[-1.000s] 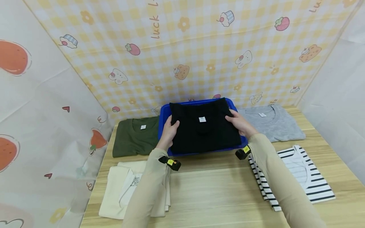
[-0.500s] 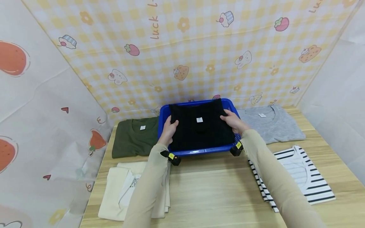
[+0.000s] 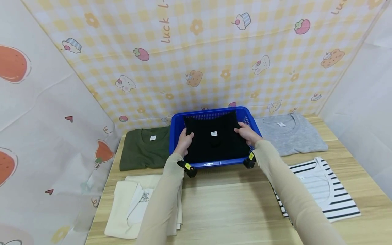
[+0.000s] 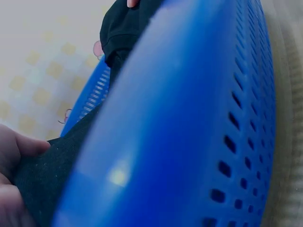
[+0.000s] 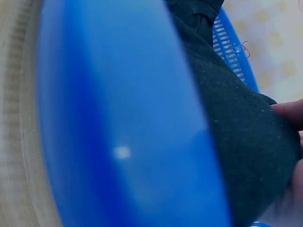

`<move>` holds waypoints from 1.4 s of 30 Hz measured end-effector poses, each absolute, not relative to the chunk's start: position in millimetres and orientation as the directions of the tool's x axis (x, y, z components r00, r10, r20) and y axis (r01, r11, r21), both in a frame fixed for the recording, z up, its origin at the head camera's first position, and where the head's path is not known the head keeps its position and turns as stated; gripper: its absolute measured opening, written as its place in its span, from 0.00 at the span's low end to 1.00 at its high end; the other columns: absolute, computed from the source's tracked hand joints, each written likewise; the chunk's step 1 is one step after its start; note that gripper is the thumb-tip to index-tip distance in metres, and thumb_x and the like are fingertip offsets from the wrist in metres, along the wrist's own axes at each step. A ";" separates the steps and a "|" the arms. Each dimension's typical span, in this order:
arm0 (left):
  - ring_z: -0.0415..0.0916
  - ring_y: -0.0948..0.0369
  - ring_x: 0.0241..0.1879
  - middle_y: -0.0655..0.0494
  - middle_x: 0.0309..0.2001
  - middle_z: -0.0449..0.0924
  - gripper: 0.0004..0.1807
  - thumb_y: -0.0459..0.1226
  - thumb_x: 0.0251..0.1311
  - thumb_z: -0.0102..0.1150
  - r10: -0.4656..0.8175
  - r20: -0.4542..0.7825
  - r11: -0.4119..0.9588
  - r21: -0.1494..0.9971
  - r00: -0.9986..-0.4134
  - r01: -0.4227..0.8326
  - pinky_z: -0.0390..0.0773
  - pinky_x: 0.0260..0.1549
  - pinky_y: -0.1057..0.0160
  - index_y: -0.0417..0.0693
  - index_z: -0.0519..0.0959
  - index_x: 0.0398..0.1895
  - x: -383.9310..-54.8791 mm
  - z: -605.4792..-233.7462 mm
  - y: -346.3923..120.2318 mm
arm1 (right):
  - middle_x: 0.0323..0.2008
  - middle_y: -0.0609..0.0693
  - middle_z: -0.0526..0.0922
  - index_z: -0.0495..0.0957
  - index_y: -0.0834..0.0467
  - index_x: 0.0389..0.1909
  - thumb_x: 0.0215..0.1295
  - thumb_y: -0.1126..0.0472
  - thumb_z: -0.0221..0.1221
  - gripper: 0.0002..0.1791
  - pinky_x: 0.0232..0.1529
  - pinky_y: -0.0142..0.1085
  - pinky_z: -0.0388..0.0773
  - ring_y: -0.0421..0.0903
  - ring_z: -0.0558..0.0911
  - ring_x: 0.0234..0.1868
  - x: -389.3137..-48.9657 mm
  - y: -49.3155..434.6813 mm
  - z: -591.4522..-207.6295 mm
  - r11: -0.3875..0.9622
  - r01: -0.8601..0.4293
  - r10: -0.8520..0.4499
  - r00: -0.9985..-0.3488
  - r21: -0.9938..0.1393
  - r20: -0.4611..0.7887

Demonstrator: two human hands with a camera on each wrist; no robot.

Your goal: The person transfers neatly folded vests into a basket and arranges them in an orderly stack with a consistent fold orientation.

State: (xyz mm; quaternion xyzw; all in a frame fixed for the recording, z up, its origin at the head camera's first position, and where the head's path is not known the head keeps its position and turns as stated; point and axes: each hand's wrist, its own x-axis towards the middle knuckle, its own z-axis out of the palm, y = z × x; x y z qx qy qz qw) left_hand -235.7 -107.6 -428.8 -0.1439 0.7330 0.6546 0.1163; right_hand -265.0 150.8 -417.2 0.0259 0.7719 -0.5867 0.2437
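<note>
1. Gripping the folded black T-shirt [image 3: 200, 148] by its left side, the left hand [image 3: 183, 143] has its thumb on the cloth; the right hand [image 3: 248, 133] pinches the opposite side.
2. Within the rim of the blue plastic basket [image 3: 211, 164] sits the shirt, neck end toward the perforated back wall, white label [image 3: 214, 133] facing up.
3. Beside the basket on the bench [image 3: 226, 211] lie an olive-green T-shirt [image 3: 142, 153] at left and a grey T-shirt [image 3: 281, 137] at right; nearer are a cream garment [image 3: 120, 211] and a black-and-white striped top [image 3: 341, 202].
4. Hidden under the shirt is the basket's floor, so whether the cloth rests on it cannot be told.
5. Sleeves cover parts of the cream and striped pieces; the label's print is too small to read.
6. Both wrist views are largely filled by the blurred rim, and each hand is cut off at the edge.
</note>
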 end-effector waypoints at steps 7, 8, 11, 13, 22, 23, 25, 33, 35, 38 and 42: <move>0.50 0.48 0.66 0.52 0.70 0.47 0.30 0.42 0.68 0.40 -0.057 -0.423 0.141 0.894 -0.905 -0.426 0.55 0.56 0.36 0.59 0.47 0.71 -237.4 -433.2 -105.8 | 0.70 0.59 0.38 0.35 0.58 0.71 0.71 0.64 0.36 0.31 0.63 0.51 0.55 0.58 0.48 0.68 -265.5 148.3 -421.4 0.337 0.339 -0.231 -0.875 -0.878 -0.426; 0.48 0.48 0.67 0.52 0.70 0.45 0.30 0.43 0.68 0.40 -0.054 -0.430 0.147 0.889 -0.901 -0.433 0.54 0.56 0.36 0.59 0.46 0.71 -237.9 -433.5 -105.5 | 0.70 0.59 0.38 0.35 0.58 0.71 0.71 0.64 0.36 0.31 0.63 0.51 0.55 0.58 0.47 0.69 -265.8 148.2 -421.7 0.342 0.342 -0.230 -0.872 -0.875 -0.431; 0.46 0.48 0.67 0.52 0.71 0.44 0.31 0.42 0.68 0.40 -0.044 -0.449 0.154 0.880 -0.892 -0.450 0.52 0.57 0.36 0.59 0.45 0.71 -239.7 -434.9 -104.4 | 0.71 0.59 0.36 0.34 0.58 0.71 0.71 0.64 0.37 0.32 0.64 0.52 0.51 0.58 0.44 0.69 -266.5 147.9 -422.9 0.364 0.352 -0.227 -0.864 -0.862 -0.449; 0.47 0.47 0.67 0.52 0.71 0.45 0.30 0.42 0.68 0.40 -0.038 -0.457 0.155 0.876 -0.889 -0.457 0.53 0.57 0.36 0.59 0.46 0.71 -240.6 -435.7 -103.7 | 0.71 0.59 0.35 0.34 0.58 0.71 0.71 0.64 0.37 0.32 0.65 0.53 0.48 0.58 0.40 0.69 -266.8 147.7 -423.7 0.386 0.358 -0.219 -0.860 -0.850 -0.461; 0.42 0.49 0.69 0.53 0.72 0.39 0.31 0.42 0.68 0.39 -0.028 -0.502 0.199 0.845 -0.865 -0.497 0.53 0.59 0.39 0.59 0.43 0.72 -241.7 -437.1 -102.4 | 0.70 0.59 0.31 0.33 0.57 0.71 0.70 0.64 0.38 0.33 0.64 0.57 0.41 0.58 0.35 0.69 -264.6 146.1 -420.8 0.417 0.386 -0.216 -0.837 -0.823 -0.502; 0.39 0.49 0.69 0.53 0.72 0.36 0.32 0.43 0.68 0.39 -0.028 -0.507 0.207 0.840 -0.861 -0.502 0.52 0.59 0.38 0.58 0.41 0.72 -241.7 -436.9 -102.0 | 0.70 0.59 0.31 0.33 0.57 0.71 0.70 0.64 0.38 0.33 0.64 0.58 0.41 0.58 0.35 0.69 -264.4 146.0 -420.7 0.420 0.388 -0.216 -0.835 -0.820 -0.506; 0.38 0.49 0.69 0.53 0.72 0.35 0.32 0.42 0.68 0.39 -0.028 -0.511 0.209 0.837 -0.859 -0.505 0.51 0.59 0.38 0.58 0.41 0.72 -241.5 -436.4 -101.2 | 0.70 0.59 0.31 0.33 0.57 0.71 0.70 0.63 0.38 0.34 0.63 0.59 0.41 0.58 0.35 0.69 -266.3 146.8 -424.5 0.430 0.384 -0.214 -0.836 -0.817 -0.506; 0.48 0.47 0.67 0.51 0.71 0.44 0.29 0.41 0.69 0.38 -0.011 -0.493 0.194 0.852 -0.870 -0.486 0.54 0.58 0.39 0.57 0.46 0.71 -240.7 -435.0 -98.0 | 0.70 0.59 0.31 0.33 0.56 0.71 0.69 0.64 0.37 0.33 0.64 0.58 0.41 0.59 0.35 0.69 -265.4 147.5 -423.8 0.444 0.395 -0.209 -0.827 -0.804 -0.522; 0.49 0.47 0.66 0.51 0.70 0.45 0.29 0.41 0.69 0.37 -0.006 -0.494 0.196 0.852 -0.870 -0.485 0.55 0.58 0.40 0.57 0.46 0.71 -240.7 -434.8 -97.8 | 0.70 0.59 0.31 0.33 0.55 0.71 0.69 0.64 0.37 0.33 0.64 0.58 0.41 0.59 0.35 0.69 -265.5 147.5 -424.1 0.444 0.399 -0.210 -0.824 -0.802 -0.526; 0.47 0.47 0.67 0.51 0.71 0.44 0.29 0.41 0.69 0.37 -0.005 -0.501 0.200 0.847 -0.865 -0.492 0.54 0.59 0.40 0.57 0.45 0.71 -240.4 -434.5 -97.9 | 0.70 0.59 0.31 0.33 0.56 0.71 0.69 0.65 0.37 0.33 0.64 0.57 0.41 0.59 0.36 0.69 -265.1 147.2 -424.6 0.447 0.398 -0.212 -0.823 -0.801 -0.527; 0.41 0.47 0.69 0.52 0.72 0.38 0.31 0.42 0.69 0.37 -0.005 -0.521 0.218 0.832 -0.853 -0.510 0.51 0.60 0.39 0.57 0.41 0.72 -240.1 -433.1 -97.7 | 0.70 0.59 0.31 0.33 0.56 0.71 0.69 0.65 0.37 0.33 0.64 0.57 0.42 0.59 0.36 0.69 -265.0 146.8 -425.1 0.451 0.391 -0.217 -0.824 -0.802 -0.523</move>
